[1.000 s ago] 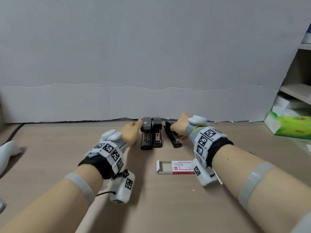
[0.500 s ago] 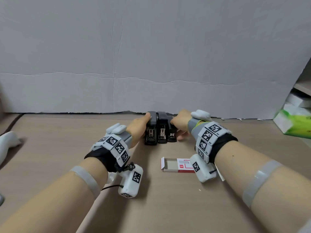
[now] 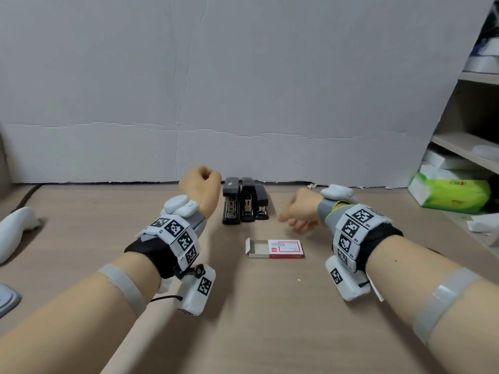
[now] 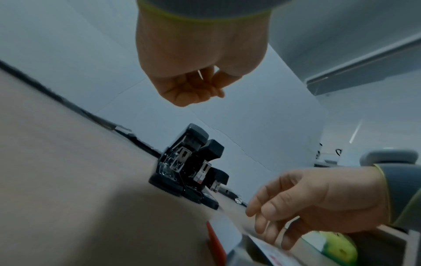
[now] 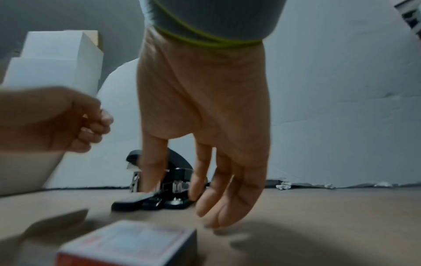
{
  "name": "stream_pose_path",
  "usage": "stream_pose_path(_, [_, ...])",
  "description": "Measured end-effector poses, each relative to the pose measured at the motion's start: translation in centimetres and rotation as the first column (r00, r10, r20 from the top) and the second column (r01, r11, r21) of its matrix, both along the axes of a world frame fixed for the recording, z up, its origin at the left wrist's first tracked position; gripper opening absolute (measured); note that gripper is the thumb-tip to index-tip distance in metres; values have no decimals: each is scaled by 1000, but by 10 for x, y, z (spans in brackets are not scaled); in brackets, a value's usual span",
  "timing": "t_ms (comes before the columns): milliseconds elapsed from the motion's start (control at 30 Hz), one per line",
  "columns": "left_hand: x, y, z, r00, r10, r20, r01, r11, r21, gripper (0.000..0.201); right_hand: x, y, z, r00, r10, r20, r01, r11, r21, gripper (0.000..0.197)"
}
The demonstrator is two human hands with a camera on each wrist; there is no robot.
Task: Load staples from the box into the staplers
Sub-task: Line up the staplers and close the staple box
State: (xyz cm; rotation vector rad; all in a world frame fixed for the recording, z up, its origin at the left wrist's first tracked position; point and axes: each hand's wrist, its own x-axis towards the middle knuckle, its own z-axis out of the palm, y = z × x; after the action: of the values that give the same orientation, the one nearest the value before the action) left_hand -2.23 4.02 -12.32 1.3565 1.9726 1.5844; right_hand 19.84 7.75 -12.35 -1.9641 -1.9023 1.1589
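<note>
Three black staplers (image 3: 244, 202) stand side by side in a tight row at the back of the table; the left wrist view shows their staplers' metal magazines (image 4: 189, 165). In front of them lies the red-and-white staple box (image 3: 275, 248), its tray slid partly out to the left. My left hand (image 3: 201, 182) hovers just left of the row, fingers curled into a fist (image 4: 191, 88) that holds nothing. My right hand (image 3: 297, 215) hangs right of the staplers and behind the box, its fingers (image 5: 205, 189) relaxed and empty.
A grey board (image 3: 243, 90) closes off the back of the table. A green tissue pack (image 3: 453, 194) and shelves (image 3: 469, 147) are at the right. A white object (image 3: 13, 230) lies at the left edge.
Both hands have let go of the staplers and drawn apart. The right stapler, angled away a second ago, now sits flush against the other two.
</note>
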Motion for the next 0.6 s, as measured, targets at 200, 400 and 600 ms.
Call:
stream_pose_path(200, [25,-44,6,891,-419,-176,363,889,-281,12,6,-46,-7,916,317,247,-339,940,50,57])
stream_pose_path(400, [34,-47,-14,667,-657,-353,261,648,-715,64,7,-49,-13,881,357,312,-392,919,53,46])
stream_pose_path(600, [35,-43,-26,537,-732,-420,206,597,-775,54,8,-45,-9,906,347,242,-370,927,56,34])
